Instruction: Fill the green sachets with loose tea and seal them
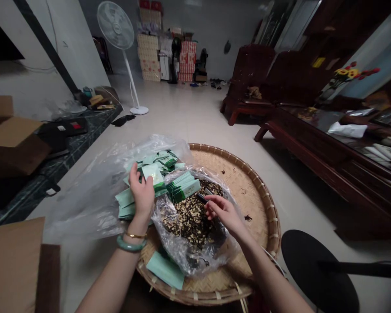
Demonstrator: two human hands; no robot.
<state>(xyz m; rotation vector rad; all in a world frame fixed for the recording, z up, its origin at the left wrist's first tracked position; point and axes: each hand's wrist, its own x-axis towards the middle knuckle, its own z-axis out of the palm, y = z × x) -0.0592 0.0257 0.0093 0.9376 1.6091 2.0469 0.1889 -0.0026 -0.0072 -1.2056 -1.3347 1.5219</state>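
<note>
Head view: left hand (142, 193) half open, fingers and thumb apart, at green packets (155, 174); whether gripping one, I cannot tell. Right hand (222, 211), fingers curled, pinches slim tool (202, 198) over dark-and-pale dry mix (189, 217) in clear bag (174, 256) on woven tray (259, 198)

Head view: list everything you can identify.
Tray: 1, tan, centre
Packets: many, green, tray's left
Small bag: 1, clear, on tray
Mix: 1 heap, dark and cream, in small bag
Big bag: 1, clear, tray's left
Tool: 1, dark, over mix
Cartons: 2, brown, left edge
Ledge: 1, dark, left
Fan: 1, white, back left
Boxes: many, cream and red, back
Seating: count unclear, brown, back right
Table: 1, brown, right
Flowers: several, red and yellow, right
Base: 1, black, lower right
Bangles: 2, green and gold, left wrist
Left hand: 1, by packets
Right hand: 1, above mix
</note>
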